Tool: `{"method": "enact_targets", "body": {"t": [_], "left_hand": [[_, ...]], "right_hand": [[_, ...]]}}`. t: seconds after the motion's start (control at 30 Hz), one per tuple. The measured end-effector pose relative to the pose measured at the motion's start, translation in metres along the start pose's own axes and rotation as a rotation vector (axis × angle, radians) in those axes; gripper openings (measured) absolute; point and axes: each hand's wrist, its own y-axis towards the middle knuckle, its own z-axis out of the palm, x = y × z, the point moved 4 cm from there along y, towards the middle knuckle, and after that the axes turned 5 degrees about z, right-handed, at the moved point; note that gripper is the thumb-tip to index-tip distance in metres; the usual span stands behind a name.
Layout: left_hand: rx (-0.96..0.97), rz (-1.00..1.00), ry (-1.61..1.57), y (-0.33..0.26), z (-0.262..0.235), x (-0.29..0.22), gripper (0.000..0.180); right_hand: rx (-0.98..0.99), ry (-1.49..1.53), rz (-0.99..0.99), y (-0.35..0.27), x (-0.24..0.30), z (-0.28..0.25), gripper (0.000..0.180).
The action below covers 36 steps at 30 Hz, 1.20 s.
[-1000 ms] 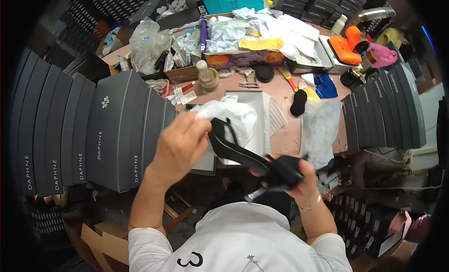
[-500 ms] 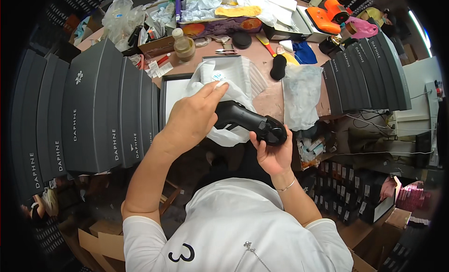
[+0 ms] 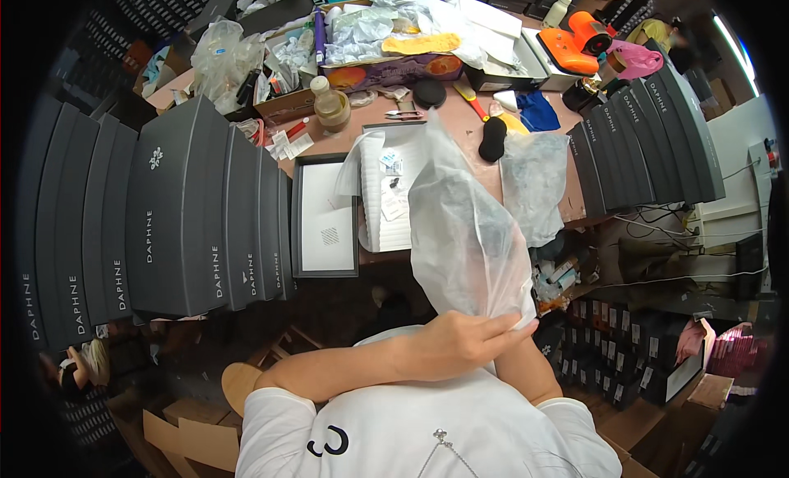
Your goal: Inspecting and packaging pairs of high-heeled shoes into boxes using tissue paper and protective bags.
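A translucent white bag (image 3: pixel 460 223) hangs in front of me, widened over my right hand. My left hand (image 3: pixel 464 344) is closed, pinching the bag's lower edge near my right wrist. My right hand (image 3: pixel 503 260) is only a pinkish blur through the bag, its fingers hidden. A faint greyish shape shows in the bag, too dim to name; the black shoe is not plainly visible. Beyond, a dark shoebox with white paper lining (image 3: pixel 398 228) holds small packets (image 3: pixel 391 161). Left of it lies a shallow dark tray or lid with a white inside (image 3: pixel 325 219).
Stacks of dark shoeboxes (image 3: pixel 181 231) rise on the left, with another row (image 3: pixel 645 141) on the right. On the table are a glass bottle (image 3: pixel 331 112), a black round tin (image 3: pixel 429 92), a black sponge (image 3: pixel 492 139) and a flat translucent bag (image 3: pixel 534 182).
The black shoe in my right hand is now out of plain sight, and the bag covers that hand. My left hand has moved right and toward me with the bag, uncovering the shoebox.
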Motion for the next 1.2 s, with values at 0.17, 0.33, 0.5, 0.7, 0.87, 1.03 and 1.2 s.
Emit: {"method": "enact_targets", "body": {"t": [0.17,0.33,0.5,0.7,0.87,1.03,1.2], "left_hand": [[0.027,0.045,-0.167,0.018,0.023,0.002,0.052],[-1.191,-0.878,-0.495,-0.088,-0.033,0.089,0.1],[-1.336,-0.912,-1.393,-0.088,-0.029,0.145,0.064],[-1.356,-0.813,-1.024,-0.07,-0.049,0.169,0.054],[-0.457,-0.99,-0.851,-0.045,0.057,0.139,0.056],[-0.177,-0.954,-0.006,-0.077,-0.002,0.256,0.036],[0.442,-1.085,0.312,-0.11,0.004,0.375,0.032]], "right_hand": [[-0.044,-0.004,0.009,0.026,-0.007,-0.007,0.071],[-0.015,0.009,0.036,0.054,-0.015,-0.001,0.075],[-0.019,0.001,0.127,0.104,-0.014,-0.023,0.08],[-0.09,0.268,0.286,0.018,0.003,-0.052,0.09],[-0.453,-0.179,-0.107,0.021,0.056,-0.076,0.067],[-0.692,-0.302,-0.355,-0.008,0.082,-0.101,0.047],[-0.533,-0.489,-0.354,0.034,0.108,-0.062,0.053]]}}
